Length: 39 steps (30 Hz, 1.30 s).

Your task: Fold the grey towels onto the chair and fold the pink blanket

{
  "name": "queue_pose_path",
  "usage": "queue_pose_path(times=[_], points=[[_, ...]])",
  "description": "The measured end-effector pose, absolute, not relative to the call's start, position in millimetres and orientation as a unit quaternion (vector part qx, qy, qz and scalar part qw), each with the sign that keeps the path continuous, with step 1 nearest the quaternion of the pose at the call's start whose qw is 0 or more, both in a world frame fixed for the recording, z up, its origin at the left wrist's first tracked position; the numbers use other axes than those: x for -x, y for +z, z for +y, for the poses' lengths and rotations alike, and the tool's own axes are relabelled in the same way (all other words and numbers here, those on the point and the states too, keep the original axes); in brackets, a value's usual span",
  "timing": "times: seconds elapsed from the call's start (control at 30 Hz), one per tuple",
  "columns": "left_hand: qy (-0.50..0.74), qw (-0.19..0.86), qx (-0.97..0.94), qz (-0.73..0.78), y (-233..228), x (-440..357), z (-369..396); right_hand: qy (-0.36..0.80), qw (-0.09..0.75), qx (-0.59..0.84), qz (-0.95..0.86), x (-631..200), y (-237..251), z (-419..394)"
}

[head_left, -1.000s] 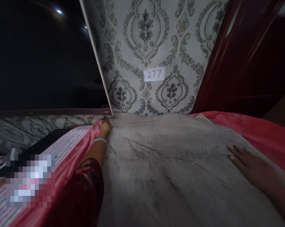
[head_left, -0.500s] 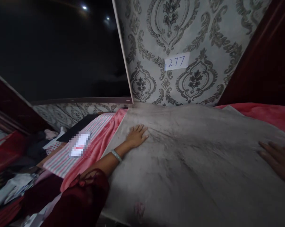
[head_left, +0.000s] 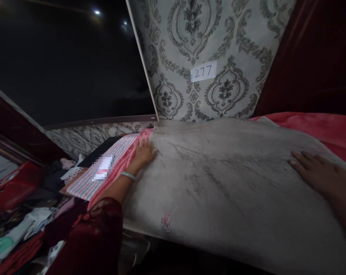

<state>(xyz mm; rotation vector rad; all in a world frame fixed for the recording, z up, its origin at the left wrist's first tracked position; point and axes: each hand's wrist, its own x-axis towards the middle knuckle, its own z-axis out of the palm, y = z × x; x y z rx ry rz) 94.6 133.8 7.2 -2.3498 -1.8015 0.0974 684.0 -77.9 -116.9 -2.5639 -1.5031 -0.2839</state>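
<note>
From the head view, we press our left hand (head_left: pixel 144 152) flat, fingers open, at the left edge of the grey blanket (head_left: pixel 218 179); our right hand (head_left: pixel 316 172) lies open on its right side. We judge the blanket mostly spread over the pink sheet (head_left: pixel 319 128), with edges left to smooth

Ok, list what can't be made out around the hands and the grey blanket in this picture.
- Left hand: fingertips sit at the grey blanket edge; whether they grip it is unclear in the head view.
- Right hand: forearm is cut off by the right frame edge.
- Item on the striped sheet: pixelated, unreadable.
- Blanket's near edge: what lies underneath is lost in shadow.
- Pile of clothes: too dark to sort.
</note>
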Motion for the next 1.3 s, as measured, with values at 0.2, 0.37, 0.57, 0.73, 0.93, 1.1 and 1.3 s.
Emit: queue_pose_path(times=[0.2, 0.37, 0.57, 0.73, 0.93, 1.1, 1.3], points=[[0.024, -0.019, 0.899, -0.437, -18.8, -181.4, 109.6, -0.038, 0.064, 0.874, -0.48, -658.1, -86.7, -81.9], [0.002, -0.007, 0.889, -0.459, -36.3, -181.2, 103.6, -0.047, 0.062, 0.869, -0.489, -653.7, -80.2, -82.0], [0.015, 0.009, 0.876, -0.482, -21.1, -197.0, 115.4, -0.051, 0.085, 0.875, -0.473, -648.8, -73.0, -77.7], [-0.019, 0.027, 0.896, -0.443, -8.4, -257.7, 105.7, -0.045, 0.105, 0.876, -0.469, -652.3, -73.6, -74.5], [0.022, 0.015, 0.911, -0.412, -28.4, -285.6, 97.5, -0.028, 0.111, 0.874, -0.473, -648.9, -67.9, -76.0], [0.014, 0.03, 0.91, -0.412, -34.3, -282.6, 101.0, 0.005, 0.118, 0.879, -0.462, -650.8, -60.0, -69.6], [0.009, 0.04, 0.909, -0.414, -32.0, -282.9, 98.4, -0.013, 0.164, 0.893, -0.42, -676.4, -38.7, -38.9]])
